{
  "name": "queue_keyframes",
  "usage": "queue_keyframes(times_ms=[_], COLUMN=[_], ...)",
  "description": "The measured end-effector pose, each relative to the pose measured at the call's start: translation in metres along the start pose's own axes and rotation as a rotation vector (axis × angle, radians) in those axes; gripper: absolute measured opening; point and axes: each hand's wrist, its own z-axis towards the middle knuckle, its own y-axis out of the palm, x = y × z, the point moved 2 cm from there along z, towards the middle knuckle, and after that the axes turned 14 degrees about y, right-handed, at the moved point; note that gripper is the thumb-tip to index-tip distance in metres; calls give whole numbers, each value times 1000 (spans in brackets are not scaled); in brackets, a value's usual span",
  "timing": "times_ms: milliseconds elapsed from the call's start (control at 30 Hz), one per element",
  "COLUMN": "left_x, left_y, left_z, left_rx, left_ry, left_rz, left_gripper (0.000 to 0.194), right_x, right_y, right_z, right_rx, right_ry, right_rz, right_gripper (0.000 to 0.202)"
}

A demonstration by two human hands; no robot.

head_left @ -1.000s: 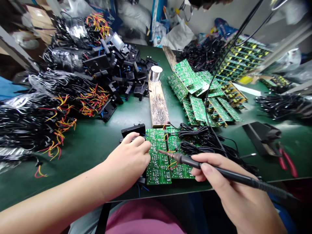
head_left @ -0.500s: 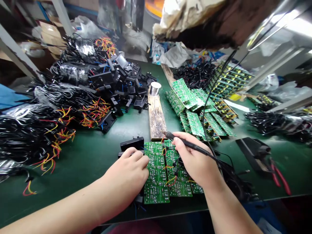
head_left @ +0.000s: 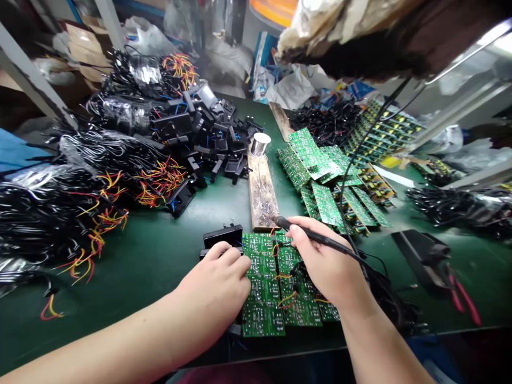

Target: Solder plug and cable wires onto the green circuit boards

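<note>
My right hand [head_left: 330, 261] is closed around a black soldering iron [head_left: 320, 239], whose tip is at the near end of a stained wooden strip [head_left: 262, 194]. A solder spool [head_left: 261, 144] stands on the strip's far end. Curled fingers of my left hand [head_left: 224, 277] rest at the left edge of the green circuit boards [head_left: 262, 288], beside a black plastic housing [head_left: 222, 234]; what they hold, if anything, is hidden. Red and yellow wires [head_left: 288, 300] stick up from the boards.
Bundled black cables [head_left: 44, 213] and a heap of black housings [head_left: 216, 133] lie at the left. Stacked circuit boards [head_left: 328, 202] are behind my right hand. Red-handled pliers [head_left: 464, 298] lie far right. A dark, ragged object [head_left: 380, 48] hangs overhead.
The whole view has shifted slightly, so the bench items appear farther right. Both hands keep nearly the same pose, and the iron stays in my right hand by the strip.
</note>
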Motion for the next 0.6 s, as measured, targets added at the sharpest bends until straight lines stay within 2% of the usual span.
queue_keyframes(times_ms=[267, 433, 600], left_x=[-1, 0, -1], left_y=[2, 1, 1], left_z=[-1, -2, -6], left_rx=[17, 17, 48], left_ry=[0, 2, 9], left_rz=[-7, -26, 2], left_gripper=[14, 13, 13], right_x=[2, 2, 15], right_y=[-6, -22, -36], right_z=[-10, -39, -74], right_rx=[26, 50, 54], right_ry=[-15, -45, -24], right_rz=[57, 84, 75], right_gripper=[29, 24, 27])
